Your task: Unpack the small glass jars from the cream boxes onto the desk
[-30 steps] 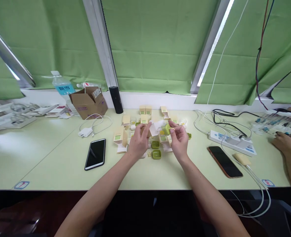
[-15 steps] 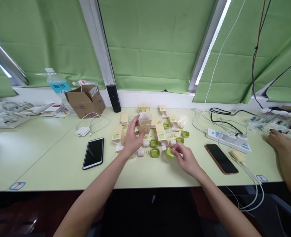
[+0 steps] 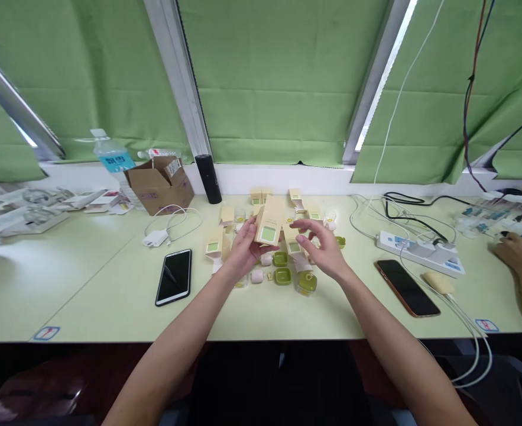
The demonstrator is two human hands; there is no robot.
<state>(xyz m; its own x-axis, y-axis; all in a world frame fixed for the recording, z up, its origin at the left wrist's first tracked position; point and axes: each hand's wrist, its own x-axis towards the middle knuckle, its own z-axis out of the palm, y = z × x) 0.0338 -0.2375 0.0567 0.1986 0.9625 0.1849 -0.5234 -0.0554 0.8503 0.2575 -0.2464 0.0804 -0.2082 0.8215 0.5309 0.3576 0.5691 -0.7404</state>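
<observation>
My left hand point(image 3: 243, 248) grips a small cream cardboard box point(image 3: 271, 216) with a green square on its face, tilted up above the table. Just to the right of it, my right hand point(image 3: 321, 247) hovers with fingers apart and nothing in them. Below the hands lie green square trays point(image 3: 282, 276), pale pink cylinders point(image 3: 257, 276) and small yellow pieces point(image 3: 269, 276). A clear container with a green lid point(image 3: 307, 282) stands on the table near my right wrist. Several more cream boxes point(image 3: 213, 246) are spread around, some with open flaps.
A phone with a white front point(image 3: 174, 276) lies left, a black phone point(image 3: 407, 287) right beside a power strip point(image 3: 420, 253) and cables. A brown carton point(image 3: 161, 186), black cylinder point(image 3: 208, 179) and water bottle point(image 3: 112, 157) stand behind. A co-worker's hand point(image 3: 515, 253) is at far right.
The box in my left hand has turned so its green-square face shows. My right hand has let go of the green-lidded container and moved up beside the box.
</observation>
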